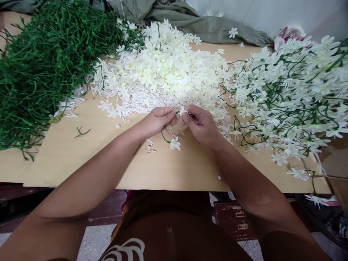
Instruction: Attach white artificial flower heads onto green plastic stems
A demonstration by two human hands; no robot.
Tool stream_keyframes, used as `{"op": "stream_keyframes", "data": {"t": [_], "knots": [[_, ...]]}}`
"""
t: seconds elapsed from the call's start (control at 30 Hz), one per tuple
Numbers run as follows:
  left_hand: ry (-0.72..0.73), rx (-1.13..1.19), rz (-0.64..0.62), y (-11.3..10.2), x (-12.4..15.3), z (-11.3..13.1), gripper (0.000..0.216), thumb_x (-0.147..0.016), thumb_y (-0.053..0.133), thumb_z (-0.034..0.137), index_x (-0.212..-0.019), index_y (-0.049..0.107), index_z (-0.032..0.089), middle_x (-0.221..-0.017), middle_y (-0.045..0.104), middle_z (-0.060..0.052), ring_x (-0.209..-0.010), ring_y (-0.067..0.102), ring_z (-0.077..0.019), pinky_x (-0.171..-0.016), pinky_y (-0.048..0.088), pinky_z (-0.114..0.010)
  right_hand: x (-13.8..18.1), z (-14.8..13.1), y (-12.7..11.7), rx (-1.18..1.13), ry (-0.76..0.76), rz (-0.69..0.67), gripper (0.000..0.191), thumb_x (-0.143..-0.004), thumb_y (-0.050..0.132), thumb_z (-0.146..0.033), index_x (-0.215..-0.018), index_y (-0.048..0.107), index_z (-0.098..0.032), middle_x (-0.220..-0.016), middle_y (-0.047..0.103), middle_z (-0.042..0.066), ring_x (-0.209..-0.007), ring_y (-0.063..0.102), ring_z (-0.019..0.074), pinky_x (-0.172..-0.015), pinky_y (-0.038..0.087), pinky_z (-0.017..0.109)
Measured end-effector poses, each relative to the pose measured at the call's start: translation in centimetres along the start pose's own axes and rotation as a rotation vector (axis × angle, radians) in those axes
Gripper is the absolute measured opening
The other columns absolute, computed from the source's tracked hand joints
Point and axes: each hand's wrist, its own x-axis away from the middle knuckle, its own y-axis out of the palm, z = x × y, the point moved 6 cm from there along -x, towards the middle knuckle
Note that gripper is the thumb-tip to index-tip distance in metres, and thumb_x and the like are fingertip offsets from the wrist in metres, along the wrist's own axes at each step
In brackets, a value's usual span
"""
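Observation:
My left hand pinches a green artificial flower stem, whose tip shows between the two hands. One white flower on that stem hangs below my left fingers. In my right hand, thumb and fingers are closed on a small white artificial flower head, which meets the stem tip. Just beyond both hands lies a heap of loose white flower heads with thin white stamens along its near side.
Green plastic stems are piled at the left. Assembled white flowers on stems fill the right side, some overhanging the table edge. A grey-green cloth runs along the back. Loose bits, including a stem piece, dot the tabletop.

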Motion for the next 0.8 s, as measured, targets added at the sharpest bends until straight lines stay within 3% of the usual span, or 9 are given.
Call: {"op": "stream_keyframes", "data": {"t": [0.23, 0.5, 0.8], "knots": [[0.059, -0.003, -0.071, 0.01, -0.31, 0.03, 0.051, -0.079, 0.059, 0.061, -0.057, 0.041, 0.018, -0.051, 0.035, 0.006, -0.046, 0.025, -0.0054, -0.045, 0.017, -0.024, 0.05, -0.39, -0.21, 0.001, -0.014, -0.009, 0.032, -0.090, 0.051, -0.035, -0.065, 0.040, -0.020, -0.061, 0.035, -0.004, -0.059, 0.034, 0.0086, -0.056, 0.028, 0.027], [0.065, 0.022, -0.101, 0.30, -0.28, 0.50, 0.054, -0.078, 0.061, 0.062, -0.054, 0.039, 0.018, -0.049, 0.032, 0.007, -0.044, 0.025, -0.0047, -0.044, 0.016, -0.024, 0.16, -0.90, -0.42, 0.164, -0.054, -0.012, 0.025, -0.085, 0.051, -0.024, -0.063, 0.040, -0.020, -0.061, 0.039, -0.003, -0.061, 0.037, 0.0097, -0.060, 0.031, 0.027], [0.087, -0.029, -0.139, 0.50, -0.34, 0.85, 0.053, -0.080, 0.060, 0.058, -0.053, 0.037, 0.019, -0.049, 0.030, 0.006, -0.046, 0.025, -0.0051, -0.045, 0.016, -0.024, 0.15, -0.26, -0.04, 0.120, -0.006, -0.093, 0.029, -0.085, 0.053, -0.026, -0.060, 0.039, -0.020, -0.056, 0.036, -0.004, -0.057, 0.034, 0.0091, -0.056, 0.028, 0.026]]}}
